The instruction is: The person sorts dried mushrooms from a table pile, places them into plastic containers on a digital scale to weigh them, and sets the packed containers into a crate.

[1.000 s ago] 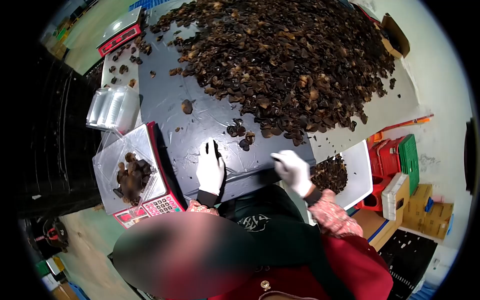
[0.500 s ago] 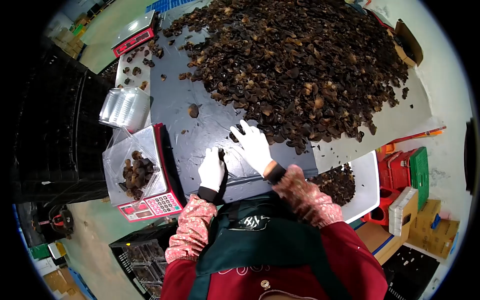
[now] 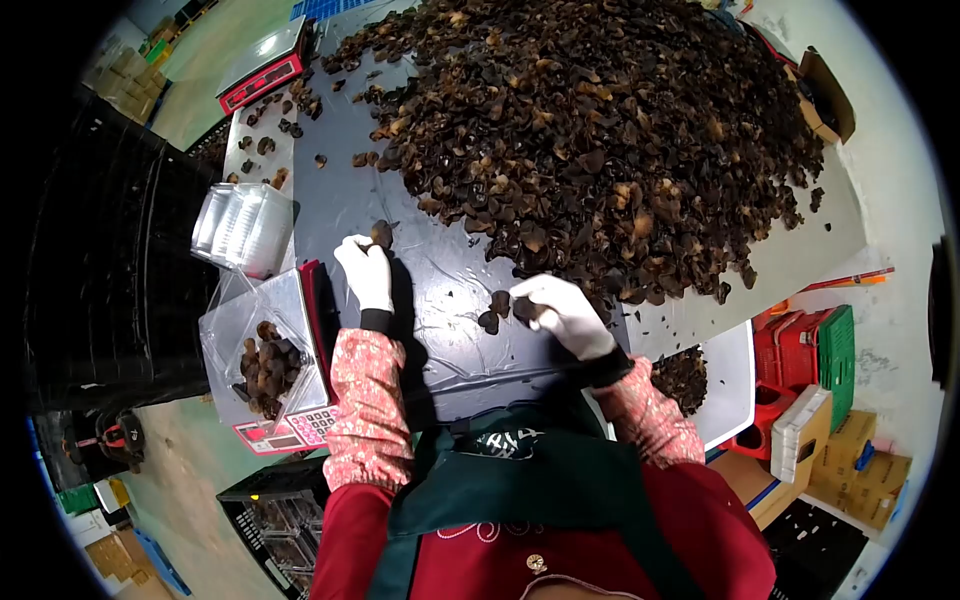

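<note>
In white gloves, both of my hands are over the dark plastic-covered table. My left hand (image 3: 368, 275) is pinched on a brown piece of wood ear mushroom (image 3: 381, 234). My right hand (image 3: 568, 312) has its fingers closed on another dark piece of wood ear (image 3: 525, 310), partly hidden by the fingers. Just left of that hand, small loose pieces (image 3: 494, 312) lie on the plastic. A large heap of wood ear (image 3: 600, 150) spreads behind my hands. Left of my left hand, a clear plastic box (image 3: 268, 370) with wood ear pieces rests on a red scale (image 3: 285, 430).
Stacked clear trays (image 3: 242, 230) stand behind the near scale. A second scale (image 3: 262, 70) sits at the back left. At right, a white tub (image 3: 732, 385) holds more wood ear, near red and green crates (image 3: 835, 365). Black crates (image 3: 100, 250) rise at far left.
My left hand has moved forward and left to the lone piece. My right hand has drawn back and right from the heap's edge, and loose pieces now lie beside it.
</note>
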Demonstrator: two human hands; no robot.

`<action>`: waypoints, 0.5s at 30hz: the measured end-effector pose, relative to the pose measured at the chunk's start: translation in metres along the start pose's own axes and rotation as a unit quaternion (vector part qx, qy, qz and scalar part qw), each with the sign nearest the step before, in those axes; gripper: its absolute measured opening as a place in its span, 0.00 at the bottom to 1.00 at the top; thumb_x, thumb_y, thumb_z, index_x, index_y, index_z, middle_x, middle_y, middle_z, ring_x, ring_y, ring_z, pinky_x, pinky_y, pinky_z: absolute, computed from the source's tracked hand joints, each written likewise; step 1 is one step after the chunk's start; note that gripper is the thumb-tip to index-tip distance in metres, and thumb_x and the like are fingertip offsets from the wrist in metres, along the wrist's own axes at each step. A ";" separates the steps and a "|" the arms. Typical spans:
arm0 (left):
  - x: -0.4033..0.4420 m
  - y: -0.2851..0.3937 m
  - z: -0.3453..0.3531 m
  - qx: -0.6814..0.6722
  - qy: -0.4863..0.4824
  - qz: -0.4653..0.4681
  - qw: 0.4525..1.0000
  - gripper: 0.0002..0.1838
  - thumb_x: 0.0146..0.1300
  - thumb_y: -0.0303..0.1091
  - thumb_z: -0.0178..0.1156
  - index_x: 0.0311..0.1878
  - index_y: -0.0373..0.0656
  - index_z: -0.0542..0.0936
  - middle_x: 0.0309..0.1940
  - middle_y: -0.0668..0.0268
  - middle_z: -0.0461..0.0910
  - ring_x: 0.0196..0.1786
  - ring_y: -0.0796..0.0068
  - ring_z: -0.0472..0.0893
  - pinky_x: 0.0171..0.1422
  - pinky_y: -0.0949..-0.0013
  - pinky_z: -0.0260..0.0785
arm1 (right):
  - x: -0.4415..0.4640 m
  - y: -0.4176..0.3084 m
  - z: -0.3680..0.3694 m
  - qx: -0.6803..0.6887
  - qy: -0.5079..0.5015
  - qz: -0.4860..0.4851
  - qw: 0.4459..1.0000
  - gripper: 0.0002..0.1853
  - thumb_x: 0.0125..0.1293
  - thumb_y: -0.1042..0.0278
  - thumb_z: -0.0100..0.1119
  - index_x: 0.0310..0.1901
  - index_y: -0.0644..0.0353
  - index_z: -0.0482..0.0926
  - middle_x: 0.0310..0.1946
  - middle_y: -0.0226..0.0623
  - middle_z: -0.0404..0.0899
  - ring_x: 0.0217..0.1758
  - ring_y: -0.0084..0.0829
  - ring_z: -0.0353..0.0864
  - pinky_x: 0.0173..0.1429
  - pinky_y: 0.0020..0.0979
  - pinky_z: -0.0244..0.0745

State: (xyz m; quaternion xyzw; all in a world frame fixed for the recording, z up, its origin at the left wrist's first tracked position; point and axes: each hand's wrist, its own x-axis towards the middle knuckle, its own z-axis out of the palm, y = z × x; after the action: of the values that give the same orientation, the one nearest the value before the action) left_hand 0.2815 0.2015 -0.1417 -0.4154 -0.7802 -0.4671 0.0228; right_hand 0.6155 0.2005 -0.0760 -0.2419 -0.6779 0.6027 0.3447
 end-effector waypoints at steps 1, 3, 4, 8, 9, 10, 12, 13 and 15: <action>0.007 -0.008 0.008 0.030 0.007 0.025 0.999 0.03 0.60 0.23 0.54 0.37 0.39 0.72 0.39 0.57 0.72 0.40 0.61 0.77 0.45 0.63 0.71 | -0.011 0.003 0.002 0.067 0.047 0.088 0.993 0.17 0.59 0.83 0.50 0.48 0.63 0.82 0.47 0.36 0.82 0.36 0.24 0.79 0.40 0.25 0.77; 0.017 -0.003 0.008 -0.117 -0.040 -0.115 0.986 0.03 0.60 0.23 0.52 0.37 0.39 0.73 0.37 0.58 0.73 0.36 0.64 0.77 0.40 0.65 0.71 | -0.025 0.006 0.006 0.301 0.134 0.238 0.914 0.11 0.64 0.78 0.50 0.43 0.60 0.81 0.44 0.35 0.81 0.36 0.25 0.79 0.37 0.26 0.75; 0.021 -0.003 0.005 -0.257 -0.088 -0.251 0.929 0.05 0.59 0.22 0.51 0.38 0.38 0.74 0.35 0.59 0.74 0.32 0.67 0.77 0.35 0.67 0.71 | -0.031 0.006 0.009 0.400 0.180 0.292 0.850 0.08 0.66 0.75 0.50 0.40 0.58 0.81 0.42 0.34 0.81 0.36 0.26 0.79 0.36 0.27 0.74; 0.028 -0.026 -0.008 -0.564 -0.029 -0.316 0.762 0.09 0.55 0.28 0.51 0.38 0.36 0.77 0.34 0.59 0.78 0.28 0.67 0.76 0.29 0.69 0.69 | -0.030 0.007 0.017 0.255 0.143 0.303 0.907 0.08 0.70 0.63 0.59 0.41 0.57 0.81 0.33 0.25 0.76 0.27 0.17 0.71 0.29 0.20 0.65; 0.029 -0.036 -0.006 -0.595 0.010 -0.297 0.747 0.07 0.57 0.29 0.53 0.37 0.38 0.76 0.33 0.60 0.79 0.28 0.66 0.76 0.30 0.67 0.69 | -0.026 0.003 0.024 0.143 0.159 0.284 0.935 0.09 0.68 0.65 0.62 0.45 0.59 0.82 0.32 0.23 0.75 0.28 0.15 0.71 0.31 0.19 0.65; 0.031 -0.032 -0.010 -0.600 0.026 -0.323 0.732 0.06 0.60 0.32 0.55 0.35 0.39 0.76 0.31 0.61 0.78 0.27 0.67 0.75 0.30 0.67 0.69 | -0.026 0.032 0.030 -0.045 0.131 0.093 0.986 0.18 0.66 0.72 0.62 0.57 0.63 0.79 0.29 0.25 0.74 0.29 0.17 0.70 0.35 0.19 0.68; 0.035 -0.016 -0.017 -0.579 0.035 -0.373 0.724 0.12 0.65 0.41 0.61 0.33 0.42 0.74 0.27 0.64 0.77 0.27 0.71 0.75 0.28 0.67 0.68 | -0.012 0.044 0.046 -0.262 0.180 0.062 0.946 0.28 0.60 0.68 0.69 0.64 0.56 0.76 0.39 0.36 0.77 0.40 0.29 0.79 0.47 0.27 0.75; 0.034 -0.020 -0.012 -0.512 -0.005 -0.320 0.797 0.14 0.65 0.44 0.63 0.32 0.45 0.74 0.26 0.66 0.76 0.26 0.74 0.74 0.29 0.66 0.68 | -0.007 0.044 0.055 -0.346 0.183 0.022 0.920 0.31 0.58 0.65 0.71 0.65 0.53 0.75 0.43 0.40 0.78 0.45 0.34 0.81 0.50 0.31 0.77; 0.035 -0.026 0.003 -0.235 -0.092 -0.301 0.920 0.16 0.64 0.46 0.65 0.31 0.44 0.74 0.25 0.67 0.74 0.27 0.72 0.75 0.35 0.63 0.71 | -0.001 0.033 0.070 -0.361 0.136 0.106 0.917 0.38 0.54 0.60 0.73 0.69 0.47 0.71 0.53 0.40 0.74 0.47 0.40 0.82 0.50 0.34 0.79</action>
State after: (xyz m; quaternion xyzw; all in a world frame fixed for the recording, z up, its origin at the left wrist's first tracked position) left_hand 0.2419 0.2196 -0.1471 -0.1957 -0.7349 -0.5817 -0.2885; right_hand 0.5600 0.1589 -0.1111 -0.4995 -0.7666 0.3113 0.2568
